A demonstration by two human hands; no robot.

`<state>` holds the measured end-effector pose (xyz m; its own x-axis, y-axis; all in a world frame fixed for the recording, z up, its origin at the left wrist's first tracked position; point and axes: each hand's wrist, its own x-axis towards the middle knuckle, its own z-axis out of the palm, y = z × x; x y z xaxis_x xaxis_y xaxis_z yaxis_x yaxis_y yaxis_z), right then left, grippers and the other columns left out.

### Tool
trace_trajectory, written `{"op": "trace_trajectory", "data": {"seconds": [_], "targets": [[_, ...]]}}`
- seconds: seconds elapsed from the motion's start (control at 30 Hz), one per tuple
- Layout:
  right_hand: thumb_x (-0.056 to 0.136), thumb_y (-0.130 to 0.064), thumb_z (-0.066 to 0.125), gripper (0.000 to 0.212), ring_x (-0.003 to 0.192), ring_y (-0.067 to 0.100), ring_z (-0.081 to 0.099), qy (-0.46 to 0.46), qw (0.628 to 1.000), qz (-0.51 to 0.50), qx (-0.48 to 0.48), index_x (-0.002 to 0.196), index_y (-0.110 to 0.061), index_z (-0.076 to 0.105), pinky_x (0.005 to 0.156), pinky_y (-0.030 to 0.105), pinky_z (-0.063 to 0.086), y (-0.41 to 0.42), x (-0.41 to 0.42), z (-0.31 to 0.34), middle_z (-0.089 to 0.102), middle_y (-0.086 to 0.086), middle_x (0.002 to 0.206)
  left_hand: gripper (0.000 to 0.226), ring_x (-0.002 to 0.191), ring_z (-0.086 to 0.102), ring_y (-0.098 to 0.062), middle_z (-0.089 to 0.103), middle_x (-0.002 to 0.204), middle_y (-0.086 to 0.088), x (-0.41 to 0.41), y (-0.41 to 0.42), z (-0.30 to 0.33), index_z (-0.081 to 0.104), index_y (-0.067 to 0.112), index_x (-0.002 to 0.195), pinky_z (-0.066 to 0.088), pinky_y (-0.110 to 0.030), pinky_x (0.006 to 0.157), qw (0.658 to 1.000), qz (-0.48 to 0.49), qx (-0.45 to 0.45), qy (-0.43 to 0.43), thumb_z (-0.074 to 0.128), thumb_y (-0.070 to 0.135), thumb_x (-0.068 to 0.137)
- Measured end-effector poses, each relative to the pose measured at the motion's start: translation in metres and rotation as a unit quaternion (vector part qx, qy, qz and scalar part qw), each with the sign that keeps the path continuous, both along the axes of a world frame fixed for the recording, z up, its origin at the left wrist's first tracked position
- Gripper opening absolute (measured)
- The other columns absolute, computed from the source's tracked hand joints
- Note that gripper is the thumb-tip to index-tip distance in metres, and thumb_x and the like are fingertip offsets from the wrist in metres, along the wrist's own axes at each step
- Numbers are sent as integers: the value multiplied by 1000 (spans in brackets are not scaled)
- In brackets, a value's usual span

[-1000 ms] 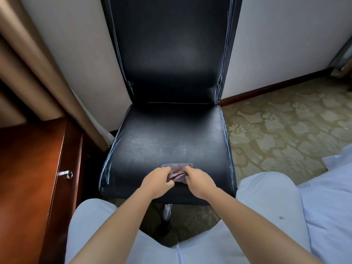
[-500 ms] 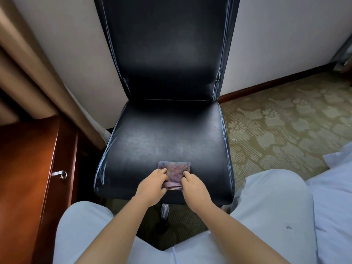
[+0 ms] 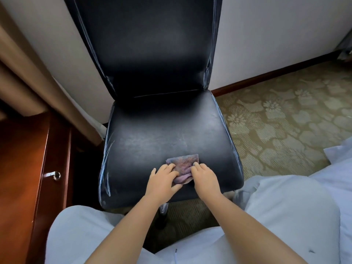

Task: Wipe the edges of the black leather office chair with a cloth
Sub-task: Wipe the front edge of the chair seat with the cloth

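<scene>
The cloth (image 3: 184,165) lies folded on the near middle of the seat of the black leather chair (image 3: 163,134), just back from the front edge. It is a small purplish pad with its far half spread flat on the leather and its near end bunched between my two hands.

My left hand (image 3: 163,181) rests on the cloth's left side, fingers bent over the fabric and thumb tucked toward the near fold, so I read it as gripping the cloth. My right hand (image 3: 204,177) sits against the right side with its fingertips curled onto the cloth's edge, pinching it as well. I judge both hands are there to fold or square the cloth into a firm pad before any wiping; a tidy wad should follow the piped seams better than a loose rag.

The seat's left edge and front left corner show pale scuffs and glare, and those rims look untouched.

Farther out, the backrest rises against a pale wall. A wooden cabinet (image 3: 28,168) with a metal knob (image 3: 56,175) stands at left, patterned carpet (image 3: 285,121) at right, and my knees in light trousers are nearest.
</scene>
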<state>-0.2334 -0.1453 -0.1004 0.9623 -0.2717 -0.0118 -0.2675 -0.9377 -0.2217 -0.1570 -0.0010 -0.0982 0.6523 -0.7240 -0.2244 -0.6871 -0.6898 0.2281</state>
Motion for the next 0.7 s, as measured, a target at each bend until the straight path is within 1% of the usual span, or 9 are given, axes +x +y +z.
{"op": "trace_trajectory", "data": {"seconds": [0.07,0.1,0.17,0.2,0.3,0.37,0.5,0.6,0.7], "targets": [[43,-5,89,38,54,18,54,-4,1000,-13,17,62,-12,57,45,23,37,-8,0,9,53,0,63,39,138,25,-11,33,149,10,0,-7,2,55,32,128,19,-48,115,1000,-1,0,14,37,49,98],[59,-4,82,27,60,21,54,-12,999,-25,37,71,-10,58,50,23,33,-13,0,11,50,1,69,39,137,25,-12,32,149,10,-1,-11,2,54,33,129,18,-49,115,1000,0,3,15,34,48,99],[86,-9,56,5,70,25,49,-2,993,-91,75,91,-9,55,60,25,30,-24,0,13,44,2,84,37,135,28,-14,33,147,9,-4,-24,4,55,34,128,19,-50,114,1000,1,3,10,34,46,100],[90,-11,48,7,71,25,47,3,987,-121,108,94,-10,54,61,28,30,-27,0,13,44,3,87,36,132,30,-15,35,145,9,-7,-30,4,57,33,125,21,-50,113,1000,6,-2,7,35,45,100],[89,-11,45,14,73,25,50,-39,961,-203,184,102,-14,53,61,30,35,-29,-2,7,53,6,88,30,126,36,-16,42,137,7,-13,-47,4,63,29,116,28,-45,109,1000,18,-20,-13,43,40,98],[89,-12,48,26,80,22,54,-56,934,-250,247,114,-18,54,67,29,40,-24,-4,10,61,6,95,27,121,39,-18,47,133,5,-14,-53,5,64,24,113,33,-40,105,999,13,-26,-29,48,36,95],[89,-16,50,34,104,24,57,3,894,-277,353,122,-16,58,88,30,45,-9,-14,4,64,5,113,17,109,46,-22,54,115,1,-12,-51,14,53,20,99,33,-36,99,999,3,-4,-50,56,31,86],[87,-24,49,36,108,24,52,31,911,-263,315,120,-19,63,91,38,47,-6,-16,2,64,5,111,27,103,50,-22,58,106,1,-11,-43,17,46,19,104,33,-35,98,999,23,-7,-41,60,28,84],[89,-23,48,34,110,22,47,14,940,-228,254,121,-18,61,92,38,46,4,-11,3,52,4,120,29,102,51,-23,62,107,0,-10,-33,18,52,19,111,33,-32,94,998,14,9,-53,58,27,85]]}}
